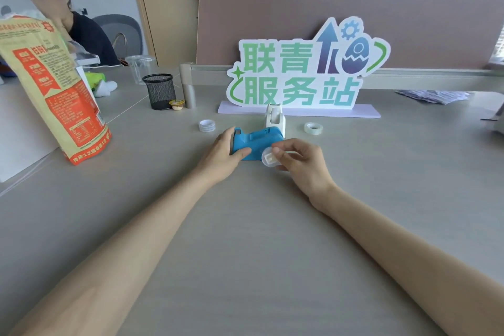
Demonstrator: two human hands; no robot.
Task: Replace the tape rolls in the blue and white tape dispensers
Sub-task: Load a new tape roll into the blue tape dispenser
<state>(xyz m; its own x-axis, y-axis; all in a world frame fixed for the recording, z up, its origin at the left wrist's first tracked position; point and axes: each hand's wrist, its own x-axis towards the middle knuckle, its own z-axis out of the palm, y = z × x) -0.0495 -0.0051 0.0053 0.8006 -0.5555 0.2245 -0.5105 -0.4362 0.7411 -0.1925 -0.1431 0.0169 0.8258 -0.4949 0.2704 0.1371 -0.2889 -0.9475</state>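
gripping the blue tape dispenser (pixel 255 142) at the centre of the frame, the left hand (pixel 225 154) has its thumb on the near side and its fingers round the left end. the dispenser stands on the grey table (pixel 245 226). just right of it, the right hand (pixel 302 163) pinches a pale tape roll (pixel 269 159) with a white hub, at the dispenser's right end. the white tape dispenser (pixel 276 117) stands directly behind the blue one. one spare roll (pixel 206 125) lies to the left of them, another clear roll (pixel 313 127) to the right. a green sign (pixel 300 71) stands behind, a black mesh cup (pixel 159 91) at the upper left.
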